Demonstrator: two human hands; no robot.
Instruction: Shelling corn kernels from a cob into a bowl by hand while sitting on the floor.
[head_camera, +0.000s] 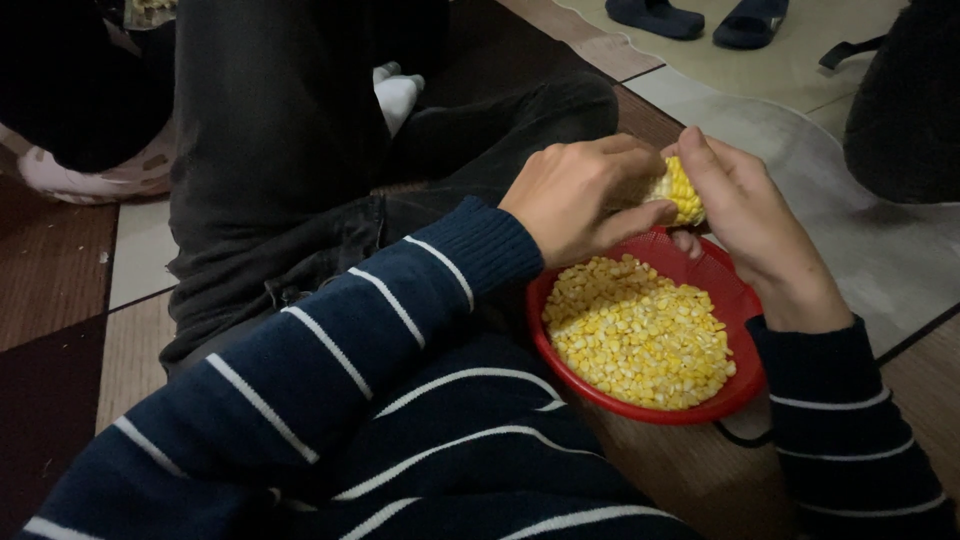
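**Both hands on a corn cob above a red basket**

While the left hand (575, 195) wraps over the near end of the cob (678, 190), the right hand (745, 215) closes on its far side, so the cob is held between the two, with only a small patch of yellow kernels showing between the fingers. Left knuckles face up, the thumb pressed along the cob's underside; the right hand stands more upright, its thumb tip on top of the kernels. Both wrists come out of dark blue sleeves with thin white stripes, the left forearm running across from the lower left, the right rising from the lower right corner.

Just below the hands sits a red basket (735, 290), its mesh wall touching the right hand's lower fingers, filled with loose kernels (640, 335). The basket rests on the floor (690, 470), partly on wood, beside a pale mat (860, 230). Another person in dark trousers (290, 150) sits just past the left hand, a white sock (398, 95) showing. Two dark slippers (700, 18) lie well apart at the top.
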